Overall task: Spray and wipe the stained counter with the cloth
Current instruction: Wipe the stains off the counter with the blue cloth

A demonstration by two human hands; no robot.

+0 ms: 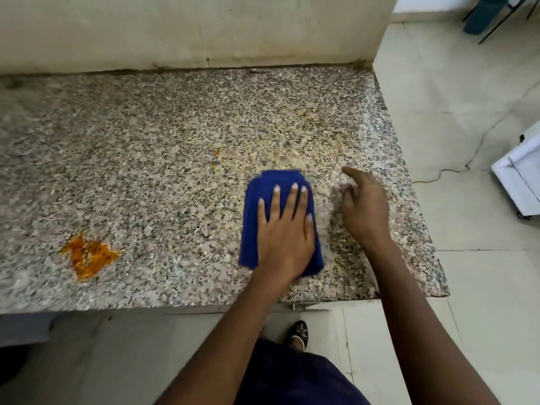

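Observation:
A folded blue cloth [274, 182] lies flat on the speckled granite counter [146, 147], right of centre. My left hand [285, 229] presses down on it, palm flat and fingers spread. Just to the right, my right hand [363, 206] hovers over the counter, holding nothing, index finger pointing and the other fingers loosely curled. A large orange stain [89, 255] sits near the counter's front left. Two small orange specks [216, 157] lie mid-counter, left of the cloth. No spray bottle is in view.
A beige wall [190, 27] backs the counter. The counter ends at its right edge [420, 206], with tiled floor beyond. A white appliance [520, 173] and a thin cable [455, 171] lie on the floor at right. My foot [299, 331] stands below the front edge.

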